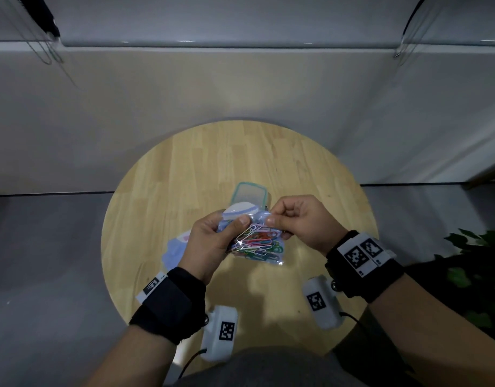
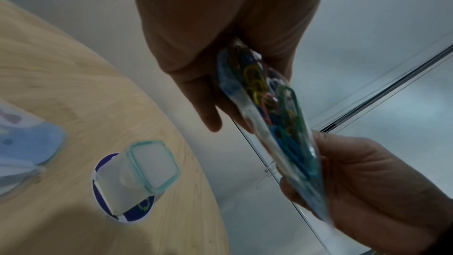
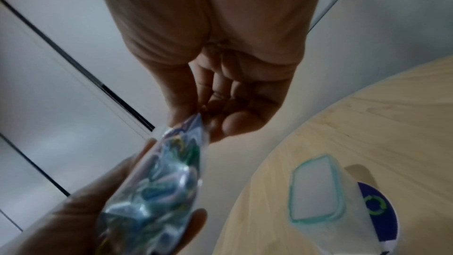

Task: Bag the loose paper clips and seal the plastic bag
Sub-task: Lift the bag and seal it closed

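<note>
A clear plastic bag (image 1: pixel 257 244) full of coloured paper clips (image 1: pixel 254 241) hangs above the round wooden table (image 1: pixel 310 169). My left hand (image 1: pixel 212 241) grips its left side, thumb pressed on the front near the top edge. My right hand (image 1: pixel 299 222) pinches the top right corner between thumb and forefinger. The left wrist view shows the bag (image 2: pixel 277 123) edge-on with the clips (image 2: pixel 269 104) packed inside, between the left hand (image 2: pixel 220 46) and the right hand (image 2: pixel 367 181). From the right wrist, the bag (image 3: pixel 166 177) runs from my right hand (image 3: pixel 220 92) down to the left hand (image 3: pixel 73 220).
A small clear box with a teal rim (image 1: pixel 249 195) stands on the table just beyond the hands, over a white and blue disc (image 2: pixel 137 210). A pale blue printed pouch (image 1: pixel 175 250) lies at the left. A green plant (image 1: pixel 481 275) is at the right.
</note>
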The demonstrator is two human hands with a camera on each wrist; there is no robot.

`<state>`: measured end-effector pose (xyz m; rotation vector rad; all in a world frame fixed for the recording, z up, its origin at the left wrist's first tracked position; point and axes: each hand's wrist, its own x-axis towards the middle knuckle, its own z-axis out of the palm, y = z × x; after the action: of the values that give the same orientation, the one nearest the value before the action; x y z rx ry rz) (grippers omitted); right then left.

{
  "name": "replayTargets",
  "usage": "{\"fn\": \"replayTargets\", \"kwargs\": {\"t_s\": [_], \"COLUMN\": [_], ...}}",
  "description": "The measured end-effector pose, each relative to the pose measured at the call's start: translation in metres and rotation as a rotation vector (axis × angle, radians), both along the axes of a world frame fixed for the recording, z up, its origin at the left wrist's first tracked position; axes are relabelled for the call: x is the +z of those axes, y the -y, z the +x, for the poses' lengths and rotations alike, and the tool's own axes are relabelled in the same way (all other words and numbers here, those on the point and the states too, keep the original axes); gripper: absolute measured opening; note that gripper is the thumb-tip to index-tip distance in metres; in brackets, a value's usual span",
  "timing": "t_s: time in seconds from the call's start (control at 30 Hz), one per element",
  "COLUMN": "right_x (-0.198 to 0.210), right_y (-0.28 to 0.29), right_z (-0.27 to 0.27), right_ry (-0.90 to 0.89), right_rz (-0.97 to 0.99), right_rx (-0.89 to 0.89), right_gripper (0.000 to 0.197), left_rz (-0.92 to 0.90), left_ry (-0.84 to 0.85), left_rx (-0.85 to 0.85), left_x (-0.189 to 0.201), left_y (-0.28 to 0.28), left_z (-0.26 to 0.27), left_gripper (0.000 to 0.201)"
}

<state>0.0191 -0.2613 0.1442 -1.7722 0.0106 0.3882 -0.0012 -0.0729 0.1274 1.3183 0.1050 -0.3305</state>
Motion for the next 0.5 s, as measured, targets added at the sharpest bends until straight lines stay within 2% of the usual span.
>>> {"fn": "replayTargets", "kwargs": {"t_s": [0.13,0.27,0.37,0.5], "right_x": [0.001,0.003,0.005,0.009], "right_y": [-0.001,-0.006,-0.008,-0.002], "right_z": [-0.001,-0.002,-0.003,-0.006], "right_ry": [0.046,0.092,0.087,-0.033], "right_rz": [0.007,-0.041,-0.062,-0.047], "right_rx": [-0.004,0.024,0.039,0.099], "right_gripper": [0.010,0.016,0.011,0.005], "left_rz": [0.177,0.264,0.307,0.332], "left_ry": [0.020,0.050,0.078,0.061], "left_rx": [-0.069,-0.212,-0.223,-0.241], "left_x": [0.004,0.015,0.016,0.014], "left_y": [-0.003,-0.003,-0.003,-0.007], "left_z": [0.009,0.015,0.016,0.015], "left_gripper": [0.027,0.008,0.014,0.016]}}
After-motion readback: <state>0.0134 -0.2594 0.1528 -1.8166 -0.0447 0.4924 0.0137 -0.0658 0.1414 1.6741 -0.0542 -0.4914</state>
